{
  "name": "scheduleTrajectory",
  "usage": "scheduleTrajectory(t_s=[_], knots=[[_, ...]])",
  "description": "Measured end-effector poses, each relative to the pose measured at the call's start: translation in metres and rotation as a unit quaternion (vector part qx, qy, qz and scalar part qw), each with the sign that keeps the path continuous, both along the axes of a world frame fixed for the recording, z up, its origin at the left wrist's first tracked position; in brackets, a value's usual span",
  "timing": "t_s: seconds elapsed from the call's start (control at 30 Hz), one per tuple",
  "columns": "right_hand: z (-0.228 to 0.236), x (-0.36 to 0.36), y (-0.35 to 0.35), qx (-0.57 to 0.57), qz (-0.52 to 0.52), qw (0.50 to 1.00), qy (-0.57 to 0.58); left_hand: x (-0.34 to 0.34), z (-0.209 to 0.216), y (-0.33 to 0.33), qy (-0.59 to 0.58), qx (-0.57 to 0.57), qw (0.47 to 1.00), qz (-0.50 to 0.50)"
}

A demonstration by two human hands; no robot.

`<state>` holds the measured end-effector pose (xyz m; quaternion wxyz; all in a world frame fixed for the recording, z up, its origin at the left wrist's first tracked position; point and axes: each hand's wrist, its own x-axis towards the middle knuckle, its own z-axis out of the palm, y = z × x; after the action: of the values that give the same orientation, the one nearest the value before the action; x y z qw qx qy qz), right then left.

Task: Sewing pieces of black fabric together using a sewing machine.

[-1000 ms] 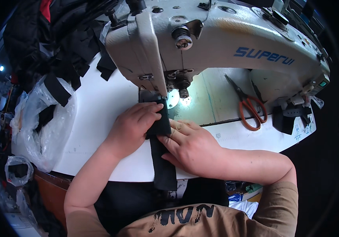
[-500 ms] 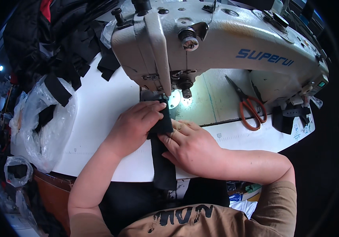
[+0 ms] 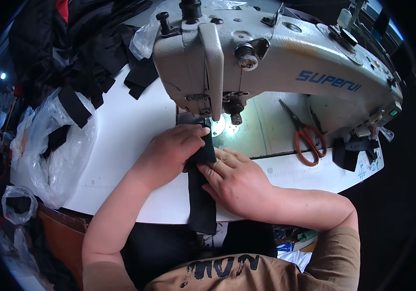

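Observation:
A black fabric strip (image 3: 202,196) runs from under the presser foot of a sewing machine (image 3: 266,53) toward me, and its near end hangs over the table's front edge. My left hand (image 3: 174,150) is closed on the left side of the cloth, with thumb and fingertips close to the needle area. On the right edge, a little nearer to me, my right hand (image 3: 234,182) grips the cloth between thumb and fingers. Folded or layered cloth lies between the two hands; its underside is hidden. The needle tip cannot be made out.
Scissors with orange handles (image 3: 309,145) lie under the machine's arm. A clear plastic bag (image 3: 67,165) holding black pieces stands at the left, with black fabric scraps (image 3: 142,77) behind it. Another dark piece (image 3: 346,154) sits at the table's right end.
The whole view has shifted slightly, so the machine appears a little farther right and lower. Both hands keep nearly the same hold on the fabric strip.

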<state>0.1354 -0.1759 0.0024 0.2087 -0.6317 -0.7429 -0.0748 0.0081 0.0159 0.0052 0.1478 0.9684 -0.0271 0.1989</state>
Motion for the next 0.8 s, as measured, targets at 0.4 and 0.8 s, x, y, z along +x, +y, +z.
scheduleTrajectory(t_s=[0.4, 0.8], knots=[[-0.001, 0.002, 0.004, 0.004, -0.006, 1.000, 0.000, -0.003, 0.003, -0.001, 0.008, 0.008, 1.000, 0.022], [0.010, 0.002, -0.013, 0.017, 0.129, 0.990, 0.052, -0.009, 0.004, -0.009, -0.031, -0.012, 0.999, -0.004]])
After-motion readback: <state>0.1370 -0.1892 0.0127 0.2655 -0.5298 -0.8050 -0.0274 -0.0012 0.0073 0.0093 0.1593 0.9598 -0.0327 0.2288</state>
